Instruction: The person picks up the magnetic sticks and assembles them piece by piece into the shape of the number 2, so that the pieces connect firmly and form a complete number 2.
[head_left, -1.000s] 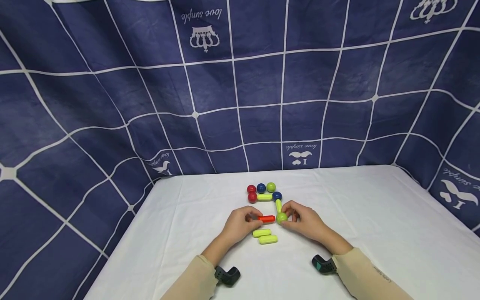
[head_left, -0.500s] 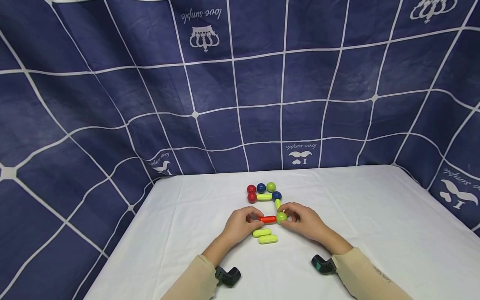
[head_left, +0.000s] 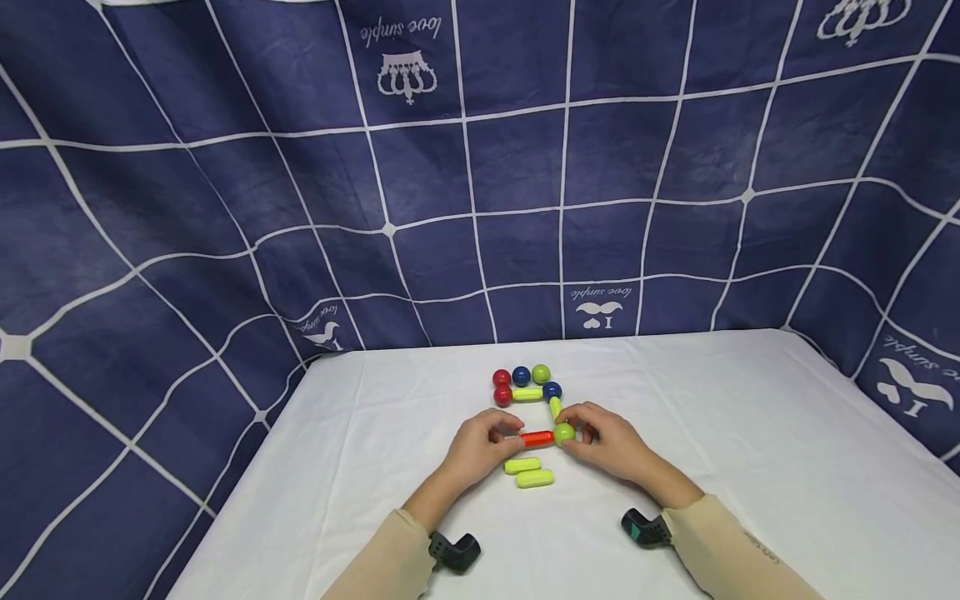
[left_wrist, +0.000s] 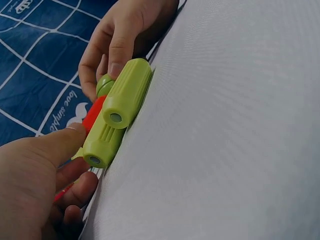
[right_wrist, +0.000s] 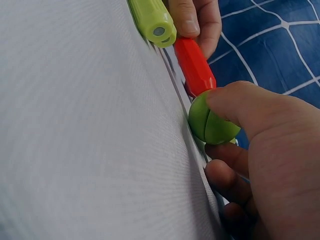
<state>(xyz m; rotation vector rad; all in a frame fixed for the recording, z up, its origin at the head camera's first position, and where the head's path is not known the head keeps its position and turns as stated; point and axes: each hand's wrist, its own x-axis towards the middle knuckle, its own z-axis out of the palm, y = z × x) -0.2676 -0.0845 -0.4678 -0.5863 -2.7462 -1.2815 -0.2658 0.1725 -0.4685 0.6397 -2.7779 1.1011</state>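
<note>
My left hand [head_left: 480, 446] pinches the left end of a red rod [head_left: 537, 438], its thumb [left_wrist: 67, 140] lying against it. The rod's other end meets a green ball [head_left: 564, 434], which the thumb and fingers of my right hand [head_left: 609, 442] hold. In the right wrist view, the red rod [right_wrist: 195, 67] touches the green ball [right_wrist: 212, 120]. From this ball a yellow-green rod [head_left: 555, 407] runs back to a blue ball [head_left: 552, 391]. Another yellow-green rod [head_left: 528, 394] links that to a red ball [head_left: 503, 395].
Two loose yellow-green rods [head_left: 535, 478] lie side by side in front of the hands. Behind the joined pieces sit a red ball [head_left: 501, 377], a blue ball [head_left: 521, 376] and a green ball [head_left: 541, 373]. A white cloth [head_left: 390, 400] covers the table; a blue checked curtain [head_left: 517, 250] hangs behind.
The red rod has moved slightly right and now meets the green ball; a small gap lay between them a second ago. Both hands stay nearly in place.
</note>
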